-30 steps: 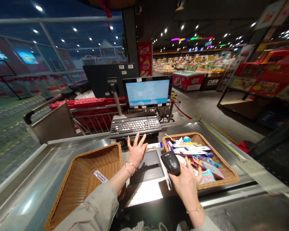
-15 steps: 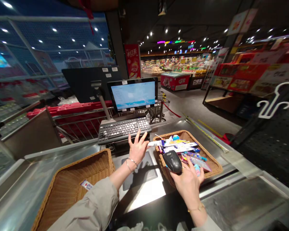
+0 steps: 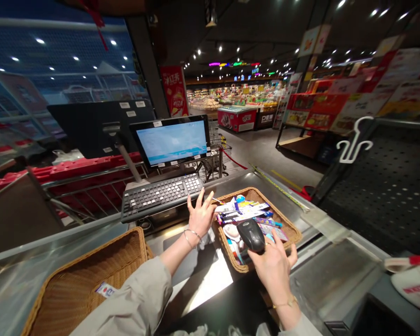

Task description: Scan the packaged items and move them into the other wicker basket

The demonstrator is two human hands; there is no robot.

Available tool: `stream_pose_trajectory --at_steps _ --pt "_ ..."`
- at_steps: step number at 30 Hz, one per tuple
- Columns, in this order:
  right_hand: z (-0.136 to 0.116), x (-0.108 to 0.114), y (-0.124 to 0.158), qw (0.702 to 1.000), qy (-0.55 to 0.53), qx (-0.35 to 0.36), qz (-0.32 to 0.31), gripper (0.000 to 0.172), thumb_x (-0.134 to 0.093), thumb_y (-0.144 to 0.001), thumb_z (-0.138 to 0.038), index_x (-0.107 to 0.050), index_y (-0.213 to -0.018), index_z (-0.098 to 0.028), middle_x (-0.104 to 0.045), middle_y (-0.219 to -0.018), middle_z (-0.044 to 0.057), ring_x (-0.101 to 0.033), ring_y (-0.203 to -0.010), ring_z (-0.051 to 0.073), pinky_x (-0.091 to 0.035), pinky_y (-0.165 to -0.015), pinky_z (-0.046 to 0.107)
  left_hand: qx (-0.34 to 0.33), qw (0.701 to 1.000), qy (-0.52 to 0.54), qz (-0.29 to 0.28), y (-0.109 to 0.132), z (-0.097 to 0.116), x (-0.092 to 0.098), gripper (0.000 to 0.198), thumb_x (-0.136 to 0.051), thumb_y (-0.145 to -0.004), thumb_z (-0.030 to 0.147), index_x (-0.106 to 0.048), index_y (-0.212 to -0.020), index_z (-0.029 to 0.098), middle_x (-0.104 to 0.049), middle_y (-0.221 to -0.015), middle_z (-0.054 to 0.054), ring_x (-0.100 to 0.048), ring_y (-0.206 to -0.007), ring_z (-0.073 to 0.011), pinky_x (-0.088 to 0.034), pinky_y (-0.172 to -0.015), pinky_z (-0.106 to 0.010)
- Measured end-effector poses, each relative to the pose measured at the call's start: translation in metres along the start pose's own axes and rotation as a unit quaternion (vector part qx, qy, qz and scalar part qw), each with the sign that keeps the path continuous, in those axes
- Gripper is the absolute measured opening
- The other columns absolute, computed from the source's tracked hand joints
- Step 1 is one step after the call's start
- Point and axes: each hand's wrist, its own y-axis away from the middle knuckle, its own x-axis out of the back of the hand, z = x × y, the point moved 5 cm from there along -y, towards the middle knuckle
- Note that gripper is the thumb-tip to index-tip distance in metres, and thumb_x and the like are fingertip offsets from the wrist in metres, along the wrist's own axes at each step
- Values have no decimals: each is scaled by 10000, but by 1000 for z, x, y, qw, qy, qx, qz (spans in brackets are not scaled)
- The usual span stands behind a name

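Observation:
My left hand [image 3: 200,218] is at the left rim of a wicker basket [image 3: 296,235], with a slim white-and-purple packet [image 3: 227,208] between thumb and fingers; the other fingers are spread. Several colourful packets [image 3: 247,214] lie heaped in this basket. Over its near side, my right hand [image 3: 275,261] grips a black handheld barcode scanner [image 3: 251,234], its rounded head above the packets. The scanner's handle is mostly hidden by the hand. To the left, a second wicker basket [image 3: 63,280] holds one small white-and-purple packet [image 3: 105,289], partly behind my left sleeve.
A black keyboard [image 3: 161,196] and a lit monitor [image 3: 173,140] stand beyond my left hand. The metal counter [image 3: 331,280] runs along the right. A white hanger [image 3: 355,142] hangs on a dark perforated panel [image 3: 381,186]. White-and-red items [image 3: 415,284] lie at far right.
The view has turned to the right, so the baskets and monitor appear further left. Both hands have shifted right relative to the full basket, still with the packet and scanner.

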Motion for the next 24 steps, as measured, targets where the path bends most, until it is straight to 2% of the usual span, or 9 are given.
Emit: stream_pose_trajectory --at_steps 9,24 --pt "24 7 3 999 27 -5 39 247 -564 -780 -418 -681 -832 -206 -734 -985 67 -520 -1205 297 -65 -1119 561 -12 999 30 -17 -17 19 -21 145 -572 -884 328 -672 -974 274 -485 -1452 -29 -223 -1444 -340 -36 -1093 -751" --pt "43 14 6 997 59 -36 26 266 -553 -794 -454 -698 -808 -231 -725 -1044 58 -510 -1224 290 -85 -1111 564 -31 997 64 -31 -36 49 -52 177 -522 -909 310 -648 -1024 263 -447 -1482 -46 -178 -1457 -340 -89 -1088 -759"
